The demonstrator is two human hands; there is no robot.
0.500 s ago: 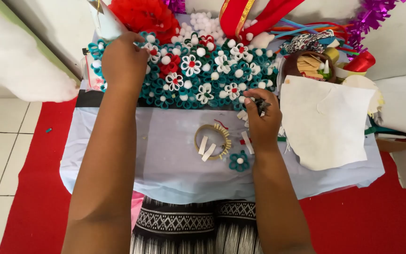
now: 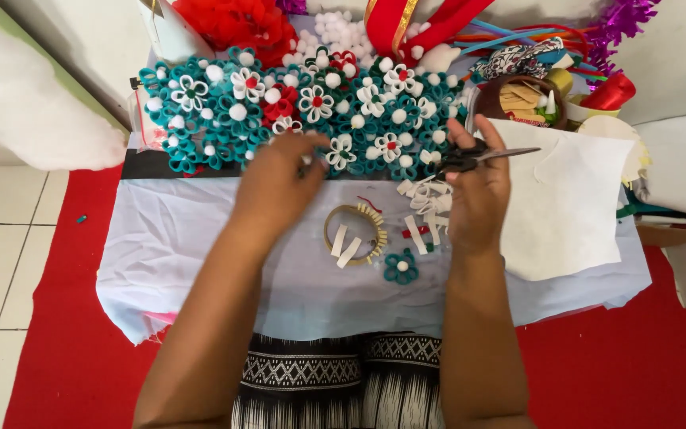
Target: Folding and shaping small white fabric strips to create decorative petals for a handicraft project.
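Note:
My right hand (image 2: pixel 478 191) grips a pair of black-handled scissors (image 2: pixel 490 156), blades pointing right over a white sheet (image 2: pixel 565 206). My left hand (image 2: pixel 275 187) hovers over the front edge of a big mat of teal, white and red felt flowers (image 2: pixel 295 107), fingers curled around something small and white that I cannot make out. Between the hands lie a gold ring (image 2: pixel 355 233) with white strips on it, several loose white strips (image 2: pixel 426 210) and one single teal flower (image 2: pixel 401 266). All rest on a pale blue cloth (image 2: pixel 192 254).
A brown bowl of craft bits (image 2: pixel 522 99) stands at the back right beside red ribbon (image 2: pixel 609 91) and purple tinsel (image 2: pixel 625 16). White pom-poms (image 2: pixel 343 32) and a red puff (image 2: pixel 236 20) sit behind the flowers. Red carpet (image 2: pixel 65 334) and white tiles surround the low table.
My left hand has come down from the far left top of the flower mat to its front edge near the middle. My right hand has lifted and now shows the scissors pointing right.

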